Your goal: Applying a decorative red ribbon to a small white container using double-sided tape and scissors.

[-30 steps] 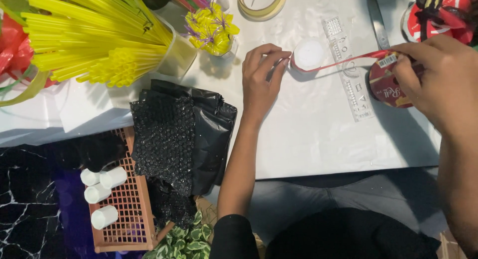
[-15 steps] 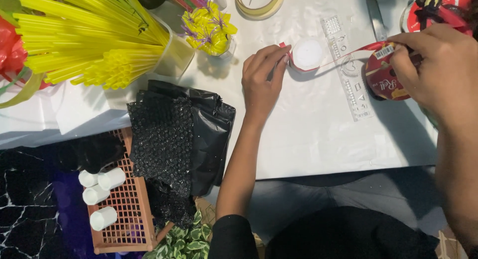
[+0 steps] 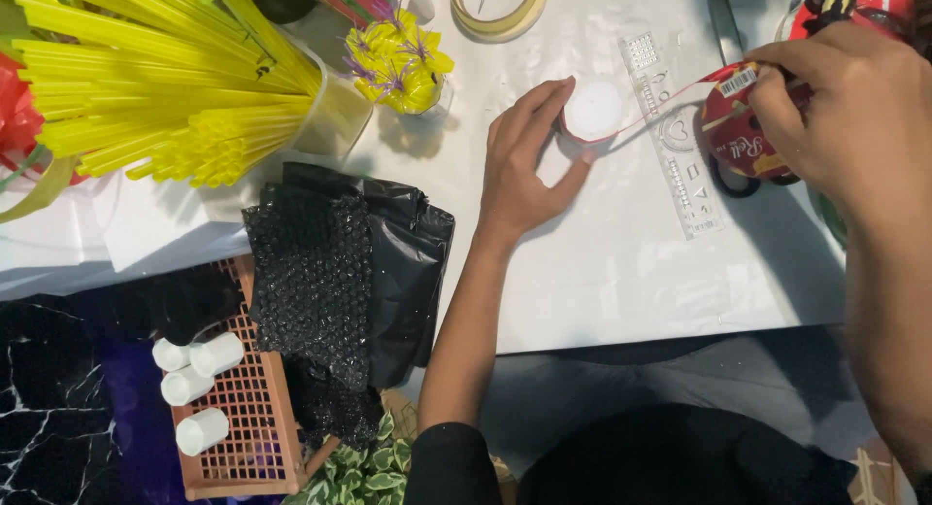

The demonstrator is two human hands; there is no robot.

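Two hands at work on the white bench (image 3: 621, 272). Left hand (image 3: 524, 165) lies palm down, forearm running up from the near edge, fingers (image 3: 529, 112) curled round the left side of a small white cylinder (image 3: 592, 109), thumb pressed at its near side, pinning a red ribbon (image 3: 670, 105) against it. Right hand (image 3: 840, 112) comes in from the right, back up, fingers closed over a red ribbon spool (image 3: 738, 136) w/ a label. Ribbon's long axis runs left-right, taut btwn cylinder and spool, crossing over a clear ruler (image 3: 675, 146) that lies far-to-near. Cylinder stands upright, flat top facing the camera, mid-bench toward the far edge.
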